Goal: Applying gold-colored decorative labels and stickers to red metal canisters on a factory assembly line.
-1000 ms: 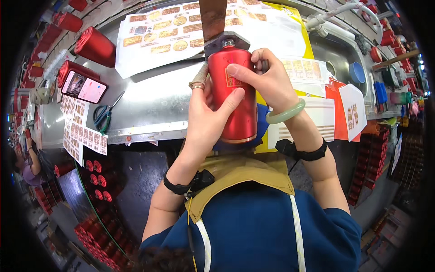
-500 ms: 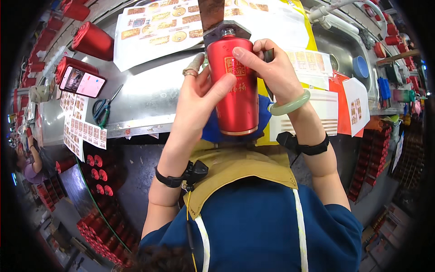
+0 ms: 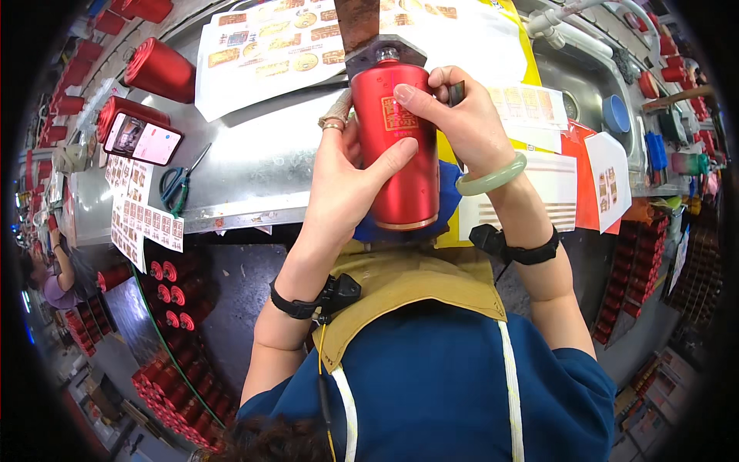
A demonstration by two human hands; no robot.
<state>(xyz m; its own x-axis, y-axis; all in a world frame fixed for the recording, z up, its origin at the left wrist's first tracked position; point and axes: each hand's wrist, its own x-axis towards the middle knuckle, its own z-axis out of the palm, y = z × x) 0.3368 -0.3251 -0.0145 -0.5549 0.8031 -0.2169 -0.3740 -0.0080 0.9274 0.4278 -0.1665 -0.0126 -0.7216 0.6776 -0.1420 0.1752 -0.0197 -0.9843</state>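
Observation:
A glossy red bottle with a gold square emblem lies with its capless-looking neck against a dark angular holder and its base toward me. My left hand is closed around its left side, thumb across the front, a ring and a finger covering showing. From the right, my right hand presses its thumb on the bottle near the emblem. Between its curled fingers sits a thin dark flat tool, mostly hidden. Blue cloth-like material shows beneath the bottle.
Sticker sheets cover the metal bench. A phone, scissors and red bottles are at left. A blue cup stands right. Stacked red bottles fill the lower left; a person is beyond.
The bottle has turned slightly, so lettering below the emblem is now mostly out of sight. My left thumb has slid right across it; the right hand has barely moved.

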